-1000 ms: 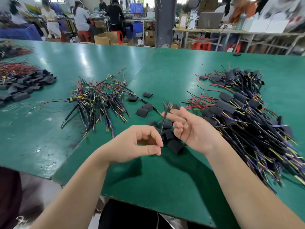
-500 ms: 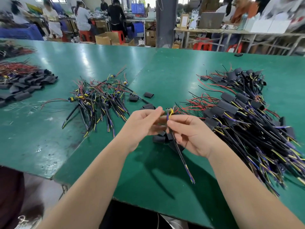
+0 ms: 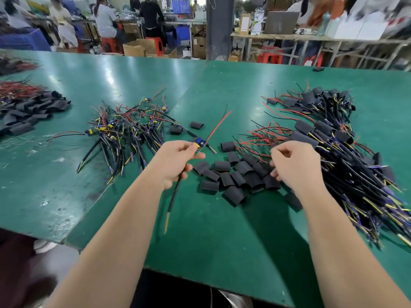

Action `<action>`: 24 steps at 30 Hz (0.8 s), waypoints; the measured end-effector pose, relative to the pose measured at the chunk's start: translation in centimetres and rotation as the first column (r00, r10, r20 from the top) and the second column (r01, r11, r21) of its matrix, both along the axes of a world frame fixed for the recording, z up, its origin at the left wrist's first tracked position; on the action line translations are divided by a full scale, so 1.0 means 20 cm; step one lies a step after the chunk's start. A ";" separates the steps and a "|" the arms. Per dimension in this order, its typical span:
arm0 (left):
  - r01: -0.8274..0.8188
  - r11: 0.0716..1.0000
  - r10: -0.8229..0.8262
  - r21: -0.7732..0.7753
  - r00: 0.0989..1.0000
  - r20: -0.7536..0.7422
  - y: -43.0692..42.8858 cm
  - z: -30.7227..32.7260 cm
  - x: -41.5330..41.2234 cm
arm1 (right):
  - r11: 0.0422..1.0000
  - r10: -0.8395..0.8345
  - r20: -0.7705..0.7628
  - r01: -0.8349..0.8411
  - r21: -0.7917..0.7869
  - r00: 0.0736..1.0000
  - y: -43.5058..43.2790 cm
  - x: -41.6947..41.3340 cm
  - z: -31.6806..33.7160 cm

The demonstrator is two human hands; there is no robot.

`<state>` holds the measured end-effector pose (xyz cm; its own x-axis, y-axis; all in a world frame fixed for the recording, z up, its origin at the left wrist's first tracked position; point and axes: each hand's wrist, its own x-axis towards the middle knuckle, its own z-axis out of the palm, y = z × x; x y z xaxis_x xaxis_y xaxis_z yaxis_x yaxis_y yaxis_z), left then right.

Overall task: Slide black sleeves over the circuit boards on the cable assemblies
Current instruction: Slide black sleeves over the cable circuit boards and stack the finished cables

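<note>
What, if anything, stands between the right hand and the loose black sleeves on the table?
Nothing visible: the right hand is at the right edge of the sleeve pile; the left hand holds the cable assembly aside.

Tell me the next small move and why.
Probably the right hand picks one of the loose black sleeves under it. The left hand grips a cable assembly whose circuit board is bare.

Cable assembly (image 3: 174, 197) in left hand (image 3: 175, 161)
</note>
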<state>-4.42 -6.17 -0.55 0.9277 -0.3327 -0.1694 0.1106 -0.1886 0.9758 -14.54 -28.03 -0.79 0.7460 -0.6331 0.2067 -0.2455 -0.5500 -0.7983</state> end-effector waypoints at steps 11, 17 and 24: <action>-0.012 0.988 0.021 -0.152 0.998 0.055 0.03 -0.15 0.04 | 0.941 -0.001 -0.298 -0.100 -0.323 0.955 0.04 -0.05 -0.01; 0.054 0.973 -0.025 -0.223 0.991 0.129 0.06 -0.16 0.03 | 0.886 0.073 -0.475 -0.276 -0.373 0.877 0.10 -0.02 -0.07; 0.084 0.985 -0.052 -0.151 0.977 0.208 0.06 -0.18 0.01 | 0.932 0.161 -0.330 -0.254 -0.259 0.930 0.14 -0.02 -0.08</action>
